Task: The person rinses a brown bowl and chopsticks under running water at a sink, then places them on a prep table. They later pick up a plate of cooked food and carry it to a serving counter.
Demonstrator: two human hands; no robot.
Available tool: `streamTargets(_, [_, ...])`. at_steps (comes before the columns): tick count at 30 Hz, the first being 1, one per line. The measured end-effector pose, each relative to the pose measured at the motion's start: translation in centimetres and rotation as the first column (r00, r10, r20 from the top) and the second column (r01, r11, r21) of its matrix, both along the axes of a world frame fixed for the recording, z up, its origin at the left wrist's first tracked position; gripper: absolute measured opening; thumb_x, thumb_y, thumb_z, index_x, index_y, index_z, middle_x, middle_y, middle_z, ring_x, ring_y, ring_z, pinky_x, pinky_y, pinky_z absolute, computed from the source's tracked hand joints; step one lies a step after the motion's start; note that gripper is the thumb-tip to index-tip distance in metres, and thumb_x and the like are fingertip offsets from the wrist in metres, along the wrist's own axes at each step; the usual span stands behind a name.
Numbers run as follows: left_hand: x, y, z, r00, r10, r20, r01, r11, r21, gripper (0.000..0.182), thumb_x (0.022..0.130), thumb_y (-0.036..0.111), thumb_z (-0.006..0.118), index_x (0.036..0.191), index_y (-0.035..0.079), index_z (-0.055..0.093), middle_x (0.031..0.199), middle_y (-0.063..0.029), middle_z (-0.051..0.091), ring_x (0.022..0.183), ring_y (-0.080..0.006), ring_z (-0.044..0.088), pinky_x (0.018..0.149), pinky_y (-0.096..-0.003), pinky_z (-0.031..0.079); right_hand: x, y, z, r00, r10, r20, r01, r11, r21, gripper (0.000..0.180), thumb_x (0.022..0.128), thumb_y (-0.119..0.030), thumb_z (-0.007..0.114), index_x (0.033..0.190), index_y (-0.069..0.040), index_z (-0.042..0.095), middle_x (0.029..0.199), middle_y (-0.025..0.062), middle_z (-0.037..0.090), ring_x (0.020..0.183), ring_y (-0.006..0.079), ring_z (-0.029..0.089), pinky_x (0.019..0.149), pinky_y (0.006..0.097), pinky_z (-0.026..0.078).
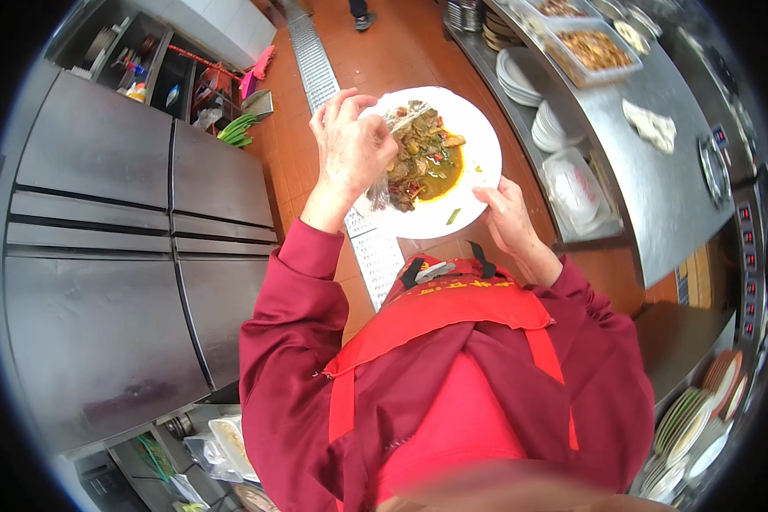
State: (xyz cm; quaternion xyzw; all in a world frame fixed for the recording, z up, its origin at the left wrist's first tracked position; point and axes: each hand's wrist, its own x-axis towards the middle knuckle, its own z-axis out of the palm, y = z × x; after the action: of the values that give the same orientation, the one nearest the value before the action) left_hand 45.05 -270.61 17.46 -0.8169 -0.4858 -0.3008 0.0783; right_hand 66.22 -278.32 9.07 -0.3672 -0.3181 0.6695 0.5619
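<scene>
A round white plate (482, 147) is in front of me, over the floor. On it lies a cooked dish of meat pieces (416, 160) with red and green bits in an oily brown sauce. My right hand (505, 208) grips the plate's lower right rim, thumb on top. Above the plate's left side, my left hand (355, 144) has its fingers curled around crumpled clear plastic film (379, 192). Some of the film trails over the food; the palm hides part of it. A strip of green vegetable (453, 216) rests on the bare rim.
Steel refrigerator doors (89, 141) line the left. On the right, a steel counter (665, 192) bears food tubs (598, 51) and a white cloth (649, 125), with stacked plates (518, 77) on the shelf below. A drain grate (313, 57) crosses the tiled floor. Another person's shoe (365, 22) shows ahead.
</scene>
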Motion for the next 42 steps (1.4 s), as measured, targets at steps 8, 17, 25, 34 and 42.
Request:
streamTargets(8, [-2.4, 13.9, -3.5, 0.985, 0.102, 0.136, -0.086, 0.989, -0.119, 0.004, 0.06, 0.014, 0.064, 0.061, 0.01, 0.062, 0.105, -0.0051, 0.055, 0.114, -0.0262, 0.039, 0.096, -0.0428, 0.025, 0.4, 13.3, -1.8, 0.992, 0.087, -0.089, -0.09, 0.995, -0.033, 0.029, 0.081, -0.003, 0.048, 0.109, 0.006, 0.049, 0.101, 0.0111, 0.058, 0.088, 0.0174, 0.059, 0.073, 0.0321, 0.051])
streamTargets(17, [-3.9, 33.8, -4.4, 0.971, 0.136, 0.198, -0.099, 0.977, -0.189, 0.007, 0.062, 0.015, 0.066, 0.062, 0.01, 0.062, 0.107, -0.0054, 0.056, 0.114, -0.0269, 0.04, 0.094, -0.0424, 0.03, -1.0, 30.9, -1.7, 0.994, -0.01, -0.107, 0.003, 0.998, -0.068, 0.03, 0.08, 0.0, 0.047, 0.109, 0.007, 0.049, 0.102, 0.011, 0.058, 0.09, 0.0167, 0.058, 0.079, 0.0296, 0.048])
streamTargets(25, [-6.0, 49.3, -5.3, 0.964, 0.15, 0.219, -0.112, 0.978, -0.177, 0.008, 0.062, 0.015, 0.066, 0.062, 0.009, 0.061, 0.107, -0.0068, 0.056, 0.112, -0.0265, 0.041, 0.094, -0.0409, 0.032, -2.4, 46.0, -2.4, 0.991, -0.005, -0.134, -0.004, 0.997, -0.073, 0.028, 0.079, 0.001, 0.047, 0.106, 0.008, 0.05, 0.099, 0.0105, 0.059, 0.086, 0.0158, 0.058, 0.075, 0.0287, 0.048])
streamTargets(34, [-5.8, 66.6, -4.1, 0.94, 0.269, 0.209, -0.237, 0.957, -0.166, 0.008, 0.062, 0.017, 0.066, 0.062, 0.009, 0.063, 0.108, -0.0077, 0.054, 0.113, -0.0265, 0.039, 0.092, -0.042, 0.029, -0.8, 66.0, -0.4, 0.992, 0.076, -0.101, -0.082, 0.995, -0.055, 0.028, 0.078, 0.0, 0.047, 0.105, 0.007, 0.052, 0.096, 0.0102, 0.06, 0.082, 0.0154, 0.06, 0.072, 0.0276, 0.05])
streamTargets(42, [-7.8, 80.6, -7.0, 0.874, 0.312, 0.373, -0.169, 0.914, -0.369, 0.013, 0.067, 0.016, 0.067, 0.068, 0.004, 0.063, 0.108, -0.0144, 0.057, 0.104, -0.0291, 0.051, 0.089, -0.0365, 0.04, -1.6, 81.9, -3.0, 0.991, 0.119, -0.055, -0.122, 0.99, -0.072, 0.027, 0.078, -0.002, 0.05, 0.103, 0.006, 0.054, 0.093, 0.0084, 0.062, 0.077, 0.0138, 0.061, 0.066, 0.0257, 0.051])
